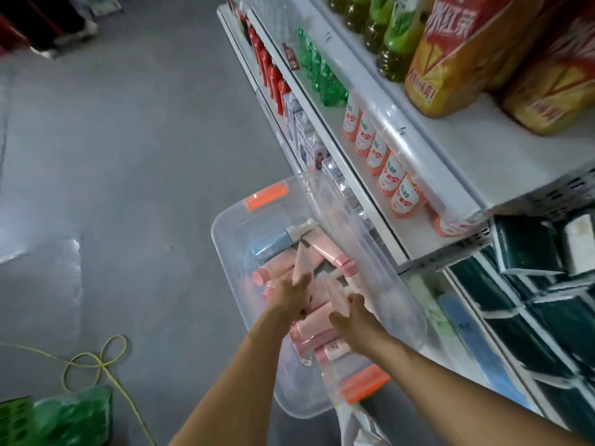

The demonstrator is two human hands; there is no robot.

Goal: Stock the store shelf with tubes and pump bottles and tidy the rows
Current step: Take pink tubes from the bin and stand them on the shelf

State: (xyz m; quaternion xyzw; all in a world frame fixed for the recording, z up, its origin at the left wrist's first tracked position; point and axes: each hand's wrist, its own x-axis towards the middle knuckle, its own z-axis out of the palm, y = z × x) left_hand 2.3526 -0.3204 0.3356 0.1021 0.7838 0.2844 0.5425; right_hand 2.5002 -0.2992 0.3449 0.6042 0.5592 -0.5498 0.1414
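Both hands reach into a clear plastic bin [231, 233] of pink tubes [314, 326] beside the shelf [380, 217]. The left hand [289, 296] grasps one pink tube [302, 265]. The right hand [352, 320] rests on the pile; its grip cannot be told.

- Large red-and-yellow pack [467, 49] at one o'clock, top shelf: big characters "冰红茶".
- Row of white bottles with orange dotted bases [383, 156] at two o'clock: printing too blurred to read.
- Other labels: illegible.
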